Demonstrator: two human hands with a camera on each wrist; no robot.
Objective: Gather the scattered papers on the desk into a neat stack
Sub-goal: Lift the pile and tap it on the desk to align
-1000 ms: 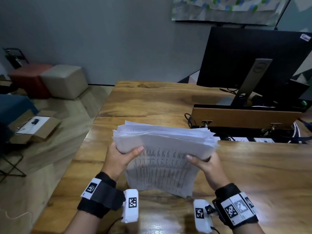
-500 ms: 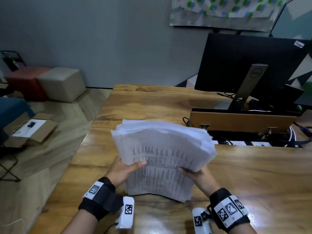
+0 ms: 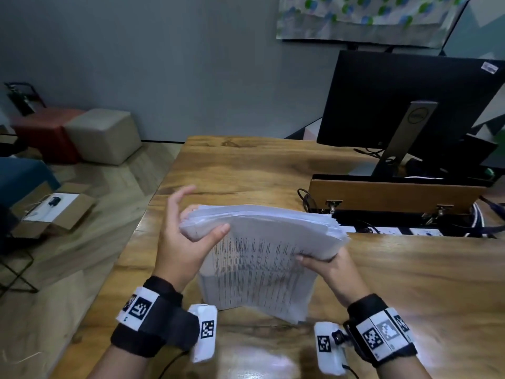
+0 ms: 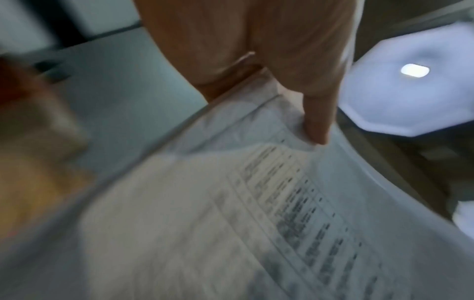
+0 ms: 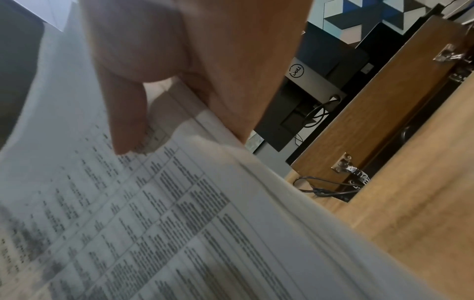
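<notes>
Item: stack of papers [image 3: 262,242], printed in tabular rows, held on edge above the table [image 3: 410,283]. Its lower edge appears to meet the wood at about 6 o'clock of the bundle. The top bows toward the far side, and the sheet edges at the 3 o'clock corner are stepped, not yet flush. Judged purpose of the upright hold: letting the sheets settle on one edge so they square up.

Left hand [image 3: 183,242]: at 9 o'clock of the stack. The thumb [image 3: 218,232] presses the near face at the upper corner, the palm cups the side edge, and the fingers are spread and lifted behind the sheets. It reads as loosened rather than clamped, likely to let the sheets slip level. The left wrist view is blurred but shows one finger [image 4: 318,125] on the top sheet.

Right hand [image 3: 333,269]: at 4 o'clock, gripping the side edge, thumb on the printed face and fingers hidden behind. The right wrist view confirms the thumb [image 5: 125,121] pinching the paper.

Surroundings: the monitor [image 3: 410,105] and the raised wooden flap [image 3: 396,195] with cables stand at 1 to 2 o'clock, apart from the stack. The table edge runs at 9 o'clock, near the left hand. Bare wood lies at 12 and 3 o'clock, giving room to lay the stack flat. No loose sheets are visible on the table.
</notes>
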